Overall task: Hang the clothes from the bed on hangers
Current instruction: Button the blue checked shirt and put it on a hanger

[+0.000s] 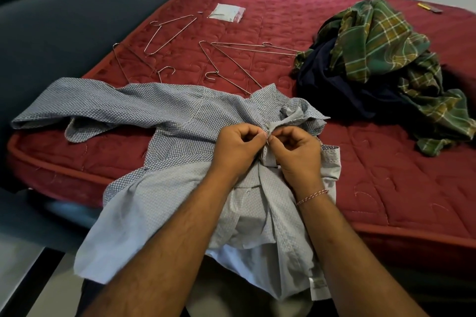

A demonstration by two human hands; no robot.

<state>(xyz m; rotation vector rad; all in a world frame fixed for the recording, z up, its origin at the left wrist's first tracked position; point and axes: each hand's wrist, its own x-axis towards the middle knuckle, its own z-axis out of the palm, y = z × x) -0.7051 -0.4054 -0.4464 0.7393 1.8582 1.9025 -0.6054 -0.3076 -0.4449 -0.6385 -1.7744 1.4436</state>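
A grey-blue patterned shirt (164, 121) lies spread over the near edge of the red mattress (386, 175), its lower part hanging off toward me. My left hand (238, 147) and my right hand (296, 152) meet at the shirt's front placket just below the collar, each pinching the fabric edge with curled fingers. Several wire hangers lie on the mattress beyond the shirt: one (167, 35) at the back left, one (139, 64) partly under the shirt, and two crossed (239, 59) in the middle. A pile of green plaid and dark clothes (381, 59) sits at the right.
A small clear plastic packet (226, 13) lies farther back on the mattress. A grey upholstered headboard (64, 20) runs along the left. A small yellow object (427, 7) rests near the far right edge. Floor shows at the lower left.
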